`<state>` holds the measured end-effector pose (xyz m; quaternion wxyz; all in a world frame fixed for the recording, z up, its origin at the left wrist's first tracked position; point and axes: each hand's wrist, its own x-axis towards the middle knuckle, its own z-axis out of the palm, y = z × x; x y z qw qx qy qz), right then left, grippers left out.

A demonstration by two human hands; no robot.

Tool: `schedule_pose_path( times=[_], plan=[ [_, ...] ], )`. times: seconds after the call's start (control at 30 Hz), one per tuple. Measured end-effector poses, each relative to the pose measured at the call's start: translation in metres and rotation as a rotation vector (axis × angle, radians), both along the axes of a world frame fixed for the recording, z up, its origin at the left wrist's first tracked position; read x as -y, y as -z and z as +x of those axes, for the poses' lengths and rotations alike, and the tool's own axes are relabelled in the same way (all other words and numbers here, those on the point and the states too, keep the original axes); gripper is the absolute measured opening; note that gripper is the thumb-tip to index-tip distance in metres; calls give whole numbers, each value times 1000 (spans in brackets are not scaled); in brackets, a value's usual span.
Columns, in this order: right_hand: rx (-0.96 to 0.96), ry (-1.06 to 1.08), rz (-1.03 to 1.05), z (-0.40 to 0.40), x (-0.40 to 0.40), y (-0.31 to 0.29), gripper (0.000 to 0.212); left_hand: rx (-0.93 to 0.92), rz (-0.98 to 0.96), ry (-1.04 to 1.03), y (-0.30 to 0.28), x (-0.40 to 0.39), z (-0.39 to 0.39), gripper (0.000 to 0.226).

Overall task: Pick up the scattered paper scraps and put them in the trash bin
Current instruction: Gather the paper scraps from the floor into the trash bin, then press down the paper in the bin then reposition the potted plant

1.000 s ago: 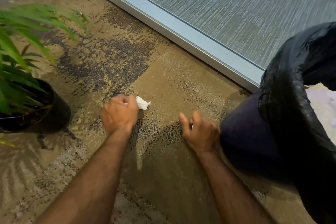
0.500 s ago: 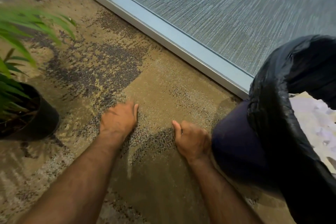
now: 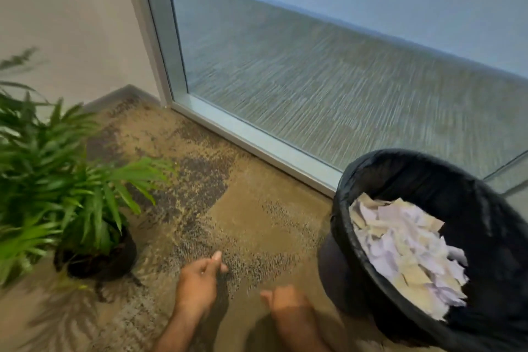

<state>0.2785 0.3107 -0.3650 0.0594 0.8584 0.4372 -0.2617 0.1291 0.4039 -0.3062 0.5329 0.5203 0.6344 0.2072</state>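
The trash bin (image 3: 485,180), lined with a black bag, stands at the right, tilted toward me. A heap of white and tan paper scraps (image 3: 405,254) fills it. My left hand (image 3: 200,280) hovers over the carpet left of the bin. Its fingers are curled and its thumb meets the index finger; the white scrap it covered is hidden inside. My right hand (image 3: 285,306) is a blurred fist close to the bin's base, and no paper shows in it now. No loose scrap lies on the carpet in view.
A potted green plant (image 3: 71,180) in a black pot (image 3: 105,260) stands at the left. A glass wall with a metal frame (image 3: 257,137) runs behind the brown patterned carpet (image 3: 251,223). A beige wall fills the far left corner.
My left hand closed over the white scrap on the carpet and lifted. The view tilted up and right, bringing the bin's contents into sight. Both hands drew back toward me.
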Motion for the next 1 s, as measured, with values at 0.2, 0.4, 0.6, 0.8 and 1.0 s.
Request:
schedule_pose_path(
  times=[0.2, 0.4, 0.6, 0.8, 1.0],
  plan=[
    [-20, 81, 439, -46, 20, -114, 102, 188, 57, -67, -106, 17, 42, 62],
    [-314, 273, 1249, 6, 28, -288, 55, 737, 18, -58, -225, 35, 120, 52],
    [255, 274, 1262, 137, 55, -318, 50, 488, 342, 188, -265, 90, 202, 63],
    [331, 246, 779, 193, 97, -273, 49, 367, 203, 483, -235, 126, 235, 63],
    [141, 244, 499, 198, 115, -257, 57, 180, 160, 813, -225, 124, 219, 96]
  ],
)
